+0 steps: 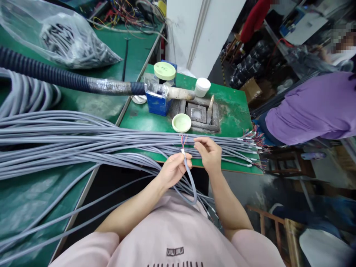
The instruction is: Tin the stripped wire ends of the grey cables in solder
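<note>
Left hand (pixel 175 169) pinching round grey plastic-sheathed cable (pixel 190 176), fanned red-and-blue wire ends (pixel 183 141) pointing toward shallow round pale-green dish (pixel 181 123); right hand (pixel 209 154) hovering beside wire ends, cannot tell whether fingertips meeting.

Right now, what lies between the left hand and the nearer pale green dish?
The head view shows grey cables running between the left hand and dish, with coloured wires of the held cable in front.

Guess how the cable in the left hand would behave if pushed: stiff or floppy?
The cable is probably springy rather than limp: it bends in a smooth curve below the left hand. Its thin coloured wires, fanned out at the tip, would likely bend easily.
</note>
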`<state>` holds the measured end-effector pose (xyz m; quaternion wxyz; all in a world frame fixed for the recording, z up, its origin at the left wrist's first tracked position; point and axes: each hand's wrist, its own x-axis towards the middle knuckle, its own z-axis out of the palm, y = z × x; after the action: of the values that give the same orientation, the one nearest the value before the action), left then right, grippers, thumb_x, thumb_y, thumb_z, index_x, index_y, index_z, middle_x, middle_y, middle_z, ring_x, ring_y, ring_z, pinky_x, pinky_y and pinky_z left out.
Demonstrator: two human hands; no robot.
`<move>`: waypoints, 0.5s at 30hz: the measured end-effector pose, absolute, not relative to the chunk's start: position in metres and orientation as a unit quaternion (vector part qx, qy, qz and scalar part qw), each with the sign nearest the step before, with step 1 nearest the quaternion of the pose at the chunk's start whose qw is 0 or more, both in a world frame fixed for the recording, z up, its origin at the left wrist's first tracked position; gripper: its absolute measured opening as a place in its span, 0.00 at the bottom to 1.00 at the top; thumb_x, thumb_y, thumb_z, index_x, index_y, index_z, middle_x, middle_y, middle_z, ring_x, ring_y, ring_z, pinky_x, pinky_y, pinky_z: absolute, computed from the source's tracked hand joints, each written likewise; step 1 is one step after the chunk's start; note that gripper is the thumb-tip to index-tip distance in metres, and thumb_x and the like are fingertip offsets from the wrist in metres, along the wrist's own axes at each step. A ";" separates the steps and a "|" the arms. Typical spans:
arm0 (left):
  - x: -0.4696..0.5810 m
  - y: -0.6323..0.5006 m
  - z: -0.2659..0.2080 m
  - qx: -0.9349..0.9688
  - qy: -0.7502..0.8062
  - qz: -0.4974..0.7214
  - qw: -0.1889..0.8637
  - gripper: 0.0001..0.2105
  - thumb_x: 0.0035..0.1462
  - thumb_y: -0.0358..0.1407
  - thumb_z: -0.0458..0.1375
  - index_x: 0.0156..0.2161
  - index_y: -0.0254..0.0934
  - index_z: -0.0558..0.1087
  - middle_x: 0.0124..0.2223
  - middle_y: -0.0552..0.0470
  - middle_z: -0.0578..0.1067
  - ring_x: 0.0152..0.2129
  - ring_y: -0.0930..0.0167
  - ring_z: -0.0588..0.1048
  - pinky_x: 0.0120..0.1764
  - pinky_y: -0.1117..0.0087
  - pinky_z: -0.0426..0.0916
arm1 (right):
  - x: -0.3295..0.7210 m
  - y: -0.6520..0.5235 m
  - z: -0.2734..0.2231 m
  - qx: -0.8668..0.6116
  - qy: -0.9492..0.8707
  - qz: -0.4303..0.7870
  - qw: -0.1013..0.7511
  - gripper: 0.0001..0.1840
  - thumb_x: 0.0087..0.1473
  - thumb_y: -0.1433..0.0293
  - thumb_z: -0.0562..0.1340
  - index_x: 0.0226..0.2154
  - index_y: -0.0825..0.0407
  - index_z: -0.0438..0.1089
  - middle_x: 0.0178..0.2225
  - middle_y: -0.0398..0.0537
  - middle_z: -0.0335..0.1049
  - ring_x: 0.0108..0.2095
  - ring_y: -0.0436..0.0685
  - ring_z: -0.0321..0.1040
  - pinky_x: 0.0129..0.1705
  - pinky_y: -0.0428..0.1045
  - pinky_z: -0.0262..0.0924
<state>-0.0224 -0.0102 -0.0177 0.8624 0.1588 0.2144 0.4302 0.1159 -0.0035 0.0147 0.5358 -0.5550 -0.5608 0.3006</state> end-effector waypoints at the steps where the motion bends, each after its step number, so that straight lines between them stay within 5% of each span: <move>1: -0.024 -0.008 -0.017 0.142 0.216 0.436 0.862 0.15 0.43 0.44 0.70 0.30 0.34 0.78 0.21 0.55 0.74 0.21 0.77 0.72 0.29 0.76 0.67 | 0.119 -0.009 0.017 -0.538 -0.607 0.246 0.531 0.07 0.54 0.68 0.62 0.36 0.48 0.75 0.32 0.45 0.74 0.33 0.54 0.69 0.39 0.52 0.65; 8: -0.025 0.005 0.002 0.077 0.225 0.428 0.872 0.12 0.52 0.42 0.64 0.29 0.34 0.74 0.23 0.57 0.73 0.16 0.79 0.69 0.21 0.77 0.65 | 0.126 -0.025 0.018 -0.373 -0.832 0.029 0.409 0.19 0.54 0.72 0.62 0.47 0.38 0.72 0.53 0.46 0.70 0.55 0.60 0.64 0.52 0.60 0.64; 11: -0.023 0.004 0.009 0.129 0.224 0.439 0.861 0.15 0.49 0.45 0.65 0.28 0.33 0.74 0.23 0.56 0.73 0.15 0.79 0.67 0.19 0.77 0.63 | 0.123 -0.019 0.019 -0.362 -0.834 0.005 0.415 0.18 0.54 0.70 0.64 0.47 0.37 0.72 0.52 0.46 0.72 0.55 0.61 0.64 0.53 0.61 0.63; 15: -0.034 0.001 0.016 0.276 0.275 0.492 0.779 0.18 0.48 0.48 0.66 0.35 0.33 0.78 0.25 0.52 0.77 0.22 0.75 0.73 0.30 0.73 0.69 | 0.123 -0.005 0.032 -0.384 -0.805 0.016 0.452 0.16 0.57 0.69 0.60 0.48 0.40 0.71 0.46 0.46 0.76 0.52 0.62 0.68 0.52 0.62 0.64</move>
<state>-0.0338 0.0008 0.0159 0.7785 0.2758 0.2752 0.4921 0.1232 -0.0052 0.0317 0.4521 -0.3839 -0.8050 0.0163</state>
